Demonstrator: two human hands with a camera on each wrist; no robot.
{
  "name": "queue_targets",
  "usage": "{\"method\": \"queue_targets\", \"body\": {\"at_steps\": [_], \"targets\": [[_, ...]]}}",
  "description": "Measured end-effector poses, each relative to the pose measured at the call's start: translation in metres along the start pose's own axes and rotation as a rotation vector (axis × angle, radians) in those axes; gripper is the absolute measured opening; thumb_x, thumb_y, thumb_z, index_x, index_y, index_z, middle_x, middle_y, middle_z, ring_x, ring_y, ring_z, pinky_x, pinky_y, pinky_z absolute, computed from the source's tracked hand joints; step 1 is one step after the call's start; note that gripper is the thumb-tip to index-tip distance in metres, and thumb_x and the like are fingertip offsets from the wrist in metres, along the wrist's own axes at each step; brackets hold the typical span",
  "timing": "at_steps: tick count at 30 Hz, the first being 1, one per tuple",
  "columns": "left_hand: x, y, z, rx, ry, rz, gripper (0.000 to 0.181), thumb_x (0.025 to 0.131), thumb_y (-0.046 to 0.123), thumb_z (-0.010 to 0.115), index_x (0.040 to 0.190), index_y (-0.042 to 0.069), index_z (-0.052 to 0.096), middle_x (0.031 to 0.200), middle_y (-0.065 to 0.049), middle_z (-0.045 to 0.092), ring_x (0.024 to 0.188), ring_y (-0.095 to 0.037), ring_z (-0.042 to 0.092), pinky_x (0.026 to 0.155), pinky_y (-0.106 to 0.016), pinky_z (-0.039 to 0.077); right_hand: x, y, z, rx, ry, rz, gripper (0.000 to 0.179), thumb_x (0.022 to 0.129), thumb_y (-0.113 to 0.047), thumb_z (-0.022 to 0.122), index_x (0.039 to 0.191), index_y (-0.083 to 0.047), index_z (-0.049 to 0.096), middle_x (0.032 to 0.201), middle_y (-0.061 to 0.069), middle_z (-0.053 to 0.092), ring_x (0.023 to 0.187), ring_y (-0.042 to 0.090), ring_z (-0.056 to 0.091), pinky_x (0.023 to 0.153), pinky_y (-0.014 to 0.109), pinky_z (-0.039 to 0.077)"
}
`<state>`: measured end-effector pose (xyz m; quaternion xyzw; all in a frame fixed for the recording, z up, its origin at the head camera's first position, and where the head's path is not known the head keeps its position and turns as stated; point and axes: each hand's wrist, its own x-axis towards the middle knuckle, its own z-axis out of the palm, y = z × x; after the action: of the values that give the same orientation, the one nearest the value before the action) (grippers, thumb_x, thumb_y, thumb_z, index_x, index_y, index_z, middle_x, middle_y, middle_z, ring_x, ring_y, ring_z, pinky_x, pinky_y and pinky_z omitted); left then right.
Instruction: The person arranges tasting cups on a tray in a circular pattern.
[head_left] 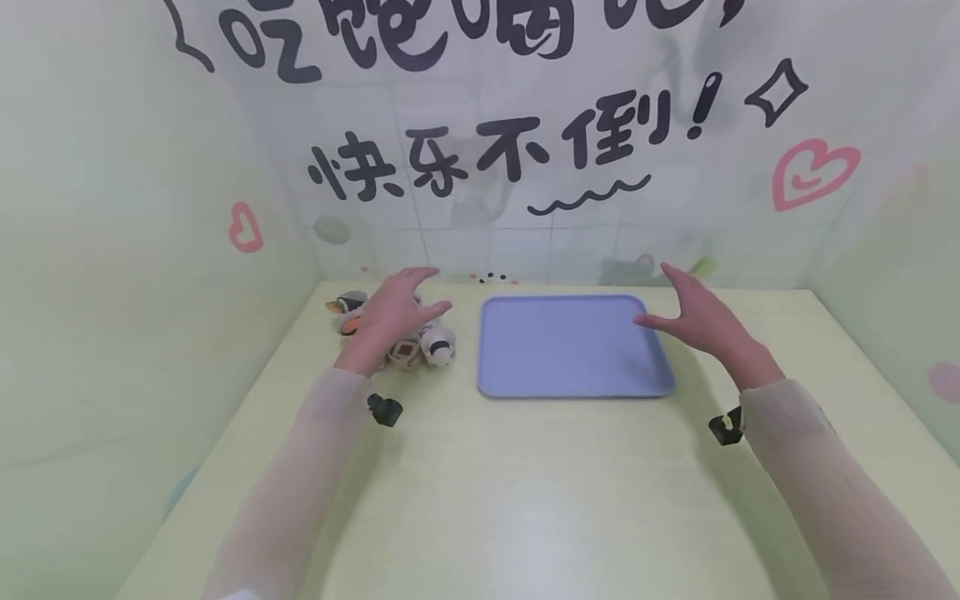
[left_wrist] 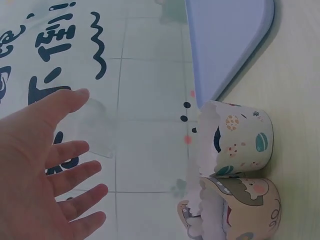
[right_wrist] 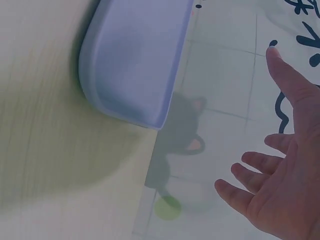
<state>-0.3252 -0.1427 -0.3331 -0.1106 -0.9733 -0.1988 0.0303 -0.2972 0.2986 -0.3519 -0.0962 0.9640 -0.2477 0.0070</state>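
My left hand (head_left: 392, 315) hovers over a cluster of small patterned paper cups at the back left, its fingers spread and holding nothing. One cup (head_left: 437, 345) is white with a dark and white piece inside; beside it, another cup (head_left: 405, 353) shows a brown square. From the left wrist view, a white cup with small prints (left_wrist: 245, 140) touches a tan cartoon cup (left_wrist: 255, 207). A shallow lavender tray (head_left: 570, 346) lies right of the cups. Above its right edge floats my right hand (head_left: 699, 315), fingers apart, gripping nothing. The left hand and arm hide part of the cluster.
A pale wooden table (head_left: 525, 500) carries everything. Behind it stands a whitish wall (head_left: 465, 242) with large black writing, and pale green side walls (head_left: 112, 292) rise at left and right. Small black wrist cameras (head_left: 385, 409) sit at both sleeves.
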Motion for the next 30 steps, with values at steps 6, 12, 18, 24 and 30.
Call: {"method": "queue_targets", "body": {"at_steps": [6,12,18,24,30], "targets": [[-0.007,-0.012,0.004,-0.059,-0.004,-0.009,0.068,0.093,0.049,0.063,0.151,0.019,0.043,0.159,-0.008,0.039,0.147,-0.034,0.035,0.118,-0.058,0.034,-0.004,0.006,0.008,0.012,-0.012,-0.003,0.109,0.087,-0.053,0.071,0.159,0.000,0.009,0.164,0.027,0.015,0.150,0.048,0.016,0.120,0.066,0.019],[-0.013,-0.021,0.009,-0.064,-0.009,-0.031,0.065,0.094,0.050,0.060,0.149,0.019,0.045,0.158,-0.010,0.040,0.145,-0.036,0.037,0.117,-0.059,0.036,-0.008,0.010,0.013,0.026,-0.026,-0.011,0.108,0.087,-0.051,0.072,0.157,0.004,0.011,0.162,0.030,0.018,0.149,0.050,0.018,0.120,0.066,0.020],[-0.016,-0.030,0.013,-0.022,-0.005,-0.039,0.066,0.094,0.055,0.058,0.149,0.020,0.045,0.158,-0.010,0.041,0.144,-0.037,0.039,0.112,-0.062,0.039,-0.009,0.015,0.020,0.040,-0.065,-0.011,0.107,0.087,-0.051,0.072,0.157,0.004,0.012,0.162,0.029,0.017,0.150,0.049,0.017,0.121,0.065,0.019],[-0.020,-0.037,0.016,0.017,0.006,-0.030,0.064,0.094,0.055,0.059,0.148,0.021,0.047,0.157,-0.011,0.042,0.143,-0.039,0.040,0.103,-0.063,0.046,-0.008,0.020,0.030,0.053,-0.096,-0.005,0.108,0.086,-0.050,0.073,0.156,0.007,0.013,0.162,0.031,0.016,0.150,0.050,0.015,0.122,0.064,0.017],[-0.024,-0.046,0.017,0.009,0.031,-0.009,0.060,0.094,0.050,0.062,0.146,0.023,0.049,0.154,-0.011,0.047,0.142,-0.039,0.041,0.109,-0.062,0.041,-0.008,0.022,0.037,0.060,-0.129,0.006,0.111,0.086,-0.051,0.073,0.154,0.012,0.012,0.161,0.035,0.014,0.149,0.052,0.014,0.123,0.063,0.016]]}}
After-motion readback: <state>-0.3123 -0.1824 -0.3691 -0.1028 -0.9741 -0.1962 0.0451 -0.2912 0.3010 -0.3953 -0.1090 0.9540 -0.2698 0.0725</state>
